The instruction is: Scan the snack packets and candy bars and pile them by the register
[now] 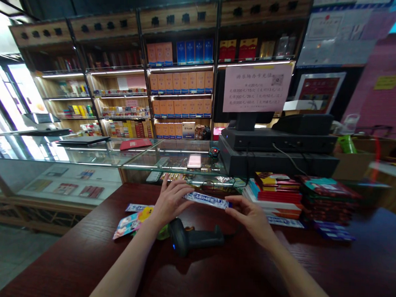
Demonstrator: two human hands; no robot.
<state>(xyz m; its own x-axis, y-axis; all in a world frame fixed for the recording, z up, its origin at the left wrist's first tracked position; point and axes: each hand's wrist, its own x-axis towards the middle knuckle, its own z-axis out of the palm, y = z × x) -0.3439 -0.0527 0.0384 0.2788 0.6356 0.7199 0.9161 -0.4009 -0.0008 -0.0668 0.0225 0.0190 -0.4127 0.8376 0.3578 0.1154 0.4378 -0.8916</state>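
Observation:
Between my two hands a slim blue-and-white candy packet (207, 200) is stretched out above the dark wooden counter (93, 253). My left hand (170, 199) grips its left end, and my right hand (247, 215) pinches the right end between thumb and fingers. Below the packet a black barcode scanner (195, 239) lies on its side with a small blue light lit. Partly behind my left wrist are a colourful flat packet (127, 226), a yellow duck-shaped item (145, 214) and another blue-and-white packet (135, 207).
Stacked red and white boxes (276, 196) and dark red bags (328, 198) stand at the right, with small blue packets (334, 230) before them. Beyond is a cash register (276, 140) with a paper sign (256, 90). A glass display case (172, 154) runs along the back.

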